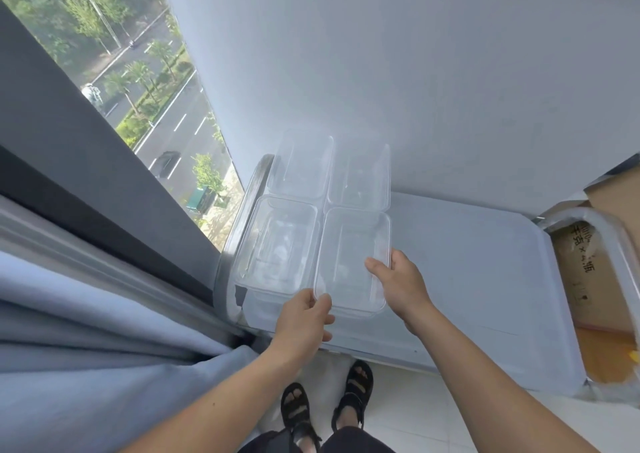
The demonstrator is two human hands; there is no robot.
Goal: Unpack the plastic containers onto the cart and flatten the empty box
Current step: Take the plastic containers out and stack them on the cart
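Several clear plastic containers stand in a two-by-two block at the left end of the pale grey cart [460, 262]. My left hand [304, 317] grips the near left corner of the near-right container [353, 262]. My right hand [401, 283] holds that container's right rim, thumb over the edge. Beside it on the left sits another container [277, 245], with two more behind, one at the back left [301, 165] and one at the back right [360, 175]. The cardboard box [588, 272] stands on the floor past the cart's right end, its flaps open.
A white wall rises just behind the cart. The cart's left handle [242, 217] and its wrapped right handle [602, 231] curve up at each end. A window and grey curtain [86, 314] crowd the left. My sandalled feet [325, 404] stand on white tiles at the cart's front edge.
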